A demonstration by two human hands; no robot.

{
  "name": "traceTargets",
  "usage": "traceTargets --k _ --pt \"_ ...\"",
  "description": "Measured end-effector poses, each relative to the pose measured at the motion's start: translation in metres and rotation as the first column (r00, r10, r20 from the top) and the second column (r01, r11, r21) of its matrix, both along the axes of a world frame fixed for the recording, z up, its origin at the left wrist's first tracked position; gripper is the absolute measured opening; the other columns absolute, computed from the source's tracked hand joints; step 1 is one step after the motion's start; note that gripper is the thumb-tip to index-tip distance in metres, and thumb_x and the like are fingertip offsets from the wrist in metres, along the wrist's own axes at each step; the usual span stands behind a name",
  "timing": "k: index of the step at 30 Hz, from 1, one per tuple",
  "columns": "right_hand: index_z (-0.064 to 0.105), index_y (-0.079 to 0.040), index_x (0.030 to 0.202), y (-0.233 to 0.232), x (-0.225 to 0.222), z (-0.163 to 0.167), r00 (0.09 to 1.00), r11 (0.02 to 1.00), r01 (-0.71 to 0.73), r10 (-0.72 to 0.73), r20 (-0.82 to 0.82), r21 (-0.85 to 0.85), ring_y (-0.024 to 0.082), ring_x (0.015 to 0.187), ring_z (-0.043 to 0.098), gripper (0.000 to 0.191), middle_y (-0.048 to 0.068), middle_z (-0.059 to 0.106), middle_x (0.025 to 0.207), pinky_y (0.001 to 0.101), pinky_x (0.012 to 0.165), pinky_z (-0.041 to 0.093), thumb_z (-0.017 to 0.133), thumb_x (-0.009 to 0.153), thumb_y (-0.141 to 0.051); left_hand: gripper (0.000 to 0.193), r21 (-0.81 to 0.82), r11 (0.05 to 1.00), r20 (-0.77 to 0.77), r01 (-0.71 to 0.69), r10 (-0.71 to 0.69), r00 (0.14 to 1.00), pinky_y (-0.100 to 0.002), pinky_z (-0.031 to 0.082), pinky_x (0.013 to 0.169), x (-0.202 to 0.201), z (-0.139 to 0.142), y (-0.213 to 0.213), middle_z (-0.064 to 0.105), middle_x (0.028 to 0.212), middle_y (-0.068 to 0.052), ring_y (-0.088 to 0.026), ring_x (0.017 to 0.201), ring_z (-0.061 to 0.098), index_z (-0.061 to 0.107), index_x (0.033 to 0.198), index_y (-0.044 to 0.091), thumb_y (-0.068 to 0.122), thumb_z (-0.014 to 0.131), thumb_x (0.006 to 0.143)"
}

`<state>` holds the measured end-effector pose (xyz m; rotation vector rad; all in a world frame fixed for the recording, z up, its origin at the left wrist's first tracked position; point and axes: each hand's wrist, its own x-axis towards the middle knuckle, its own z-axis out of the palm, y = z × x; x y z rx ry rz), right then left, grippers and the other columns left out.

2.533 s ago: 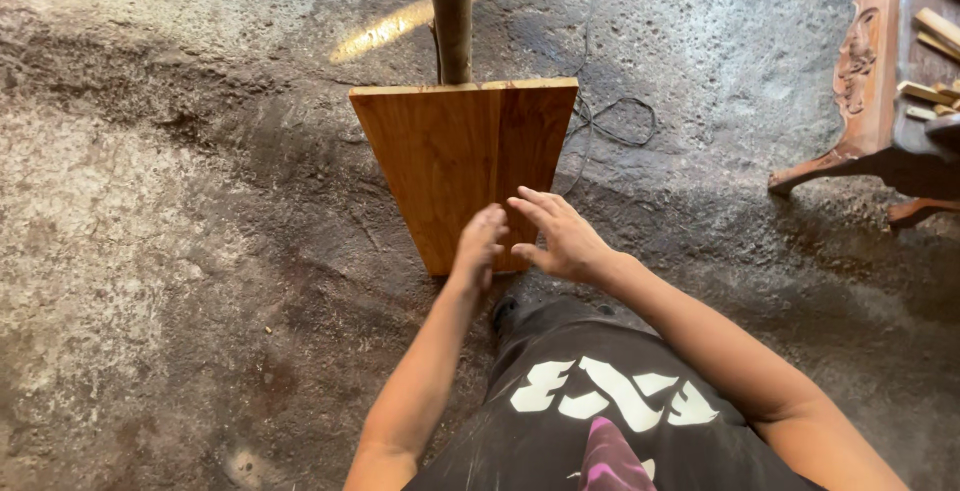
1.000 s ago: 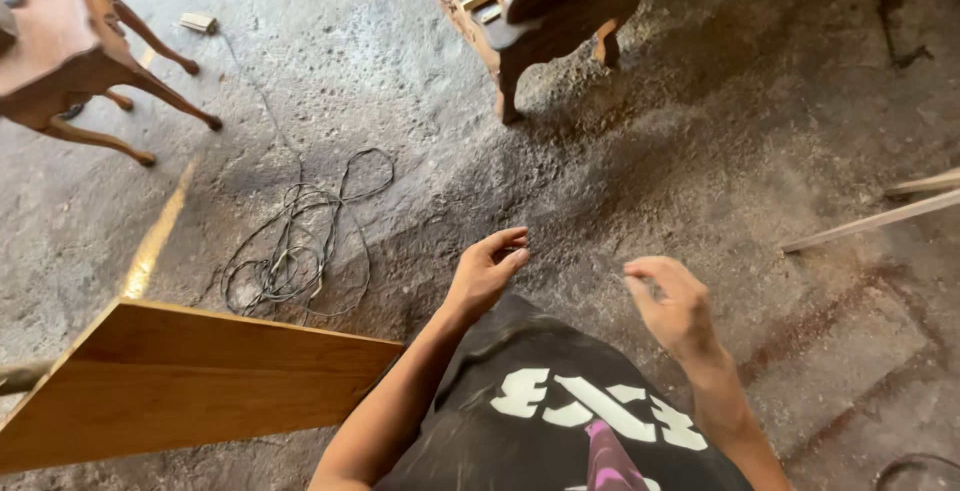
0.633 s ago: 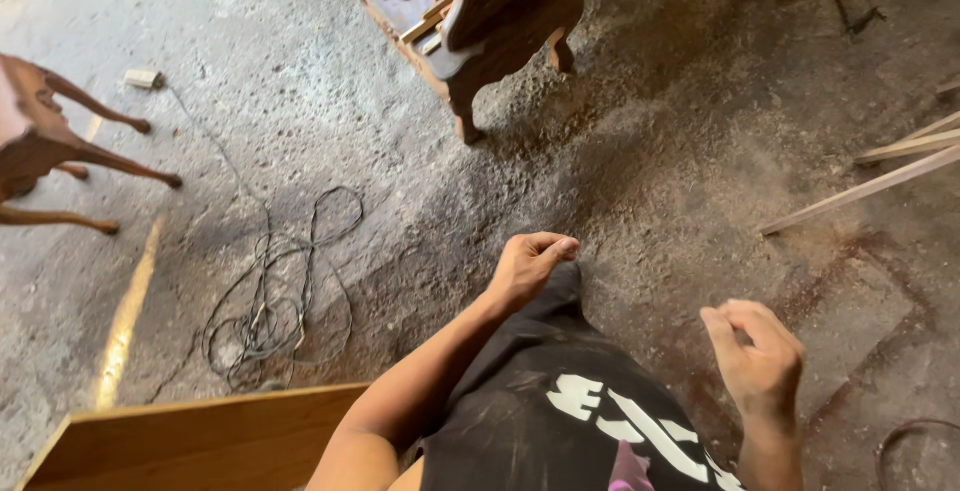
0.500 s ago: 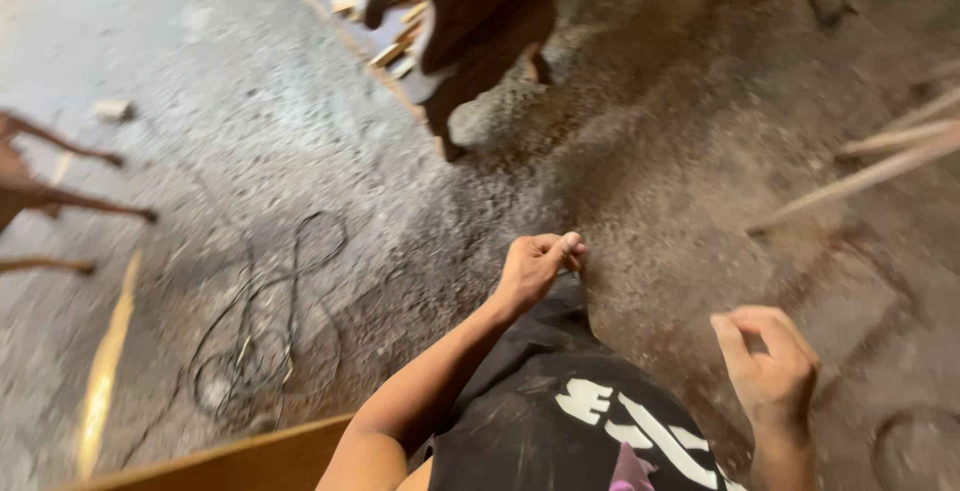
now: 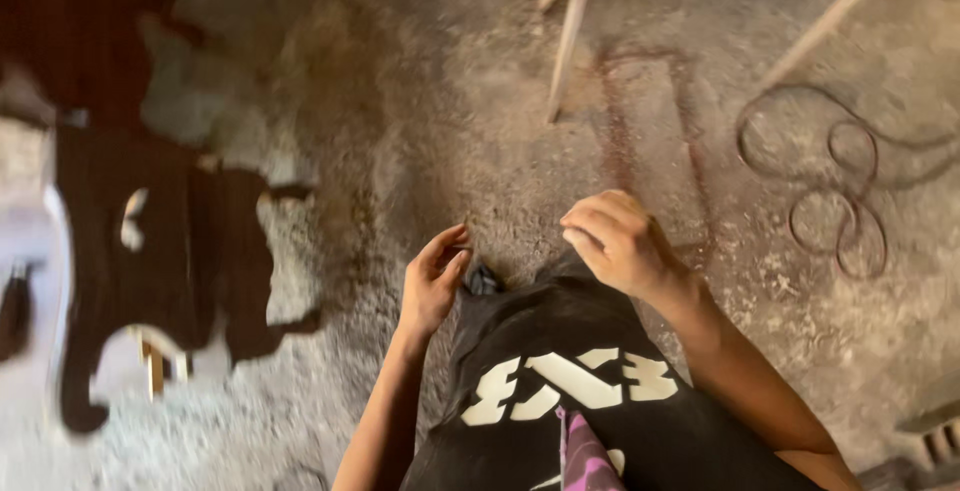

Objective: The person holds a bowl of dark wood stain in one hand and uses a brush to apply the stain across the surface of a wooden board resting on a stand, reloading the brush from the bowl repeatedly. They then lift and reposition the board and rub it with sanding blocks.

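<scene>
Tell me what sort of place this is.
Most likely a furniture or woodworking workshop. A dark carved wooden furniture piece stands on the rough, dusty concrete floor, pale wooden sticks lie ahead, and a coiled cable lies loose to the right.
</scene>
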<state>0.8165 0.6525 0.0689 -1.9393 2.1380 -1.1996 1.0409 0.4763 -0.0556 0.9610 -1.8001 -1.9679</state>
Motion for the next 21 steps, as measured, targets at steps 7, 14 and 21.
traceTargets --k 7,14,21 --pt "0.07 -0.001 0.096 0.039 -0.086 -0.041 0.944 0.95 0.307 -0.312 0.106 0.054 0.03 0.091 0.069 0.01 0.011 0.071 0.098 0.0403 0.084 0.055 0.074 0.088 -0.005 0.039 0.012 0.988 0.03 0.155 -0.155 0.988 -0.03 0.053 0.097 -0.111 -0.012 -0.043 0.071 0.122 -0.013 -0.017 0.11 0.069 0.061 0.135 -0.003 0.011 0.063 0.098" --pt "0.071 -0.005 0.094 0.039 -0.211 -0.079 0.85 0.854 0.519 -0.52 0.085 0.036 0.03 0.09 0.069 0.008 0.009 0.071 0.097 0.0396 0.082 0.056 0.074 0.089 -0.009 0.039 -0.008 0.988 0.021 0.153 -0.153 0.988 -0.03 0.054 0.095 -0.254 -0.017 -0.081 0.073 0.117 -0.012 -0.018 0.106 0.07 0.062 0.133 -0.005 0.014 0.063 0.099" --pt "0.07 -0.003 0.092 0.037 -0.292 -0.08 0.867 0.867 0.497 -0.498 0.012 0.044 0.031 0.093 0.068 0.007 0.009 0.071 0.096 0.0414 0.086 0.054 0.075 0.091 -0.009 0.028 -0.159 0.946 -0.022 0.283 -0.29 0.957 -0.027 0.053 0.091 -0.382 -0.009 -0.069 0.077 0.104 -0.01 -0.015 0.099 0.07 0.074 0.11 -0.005 0.021 0.064 0.104"
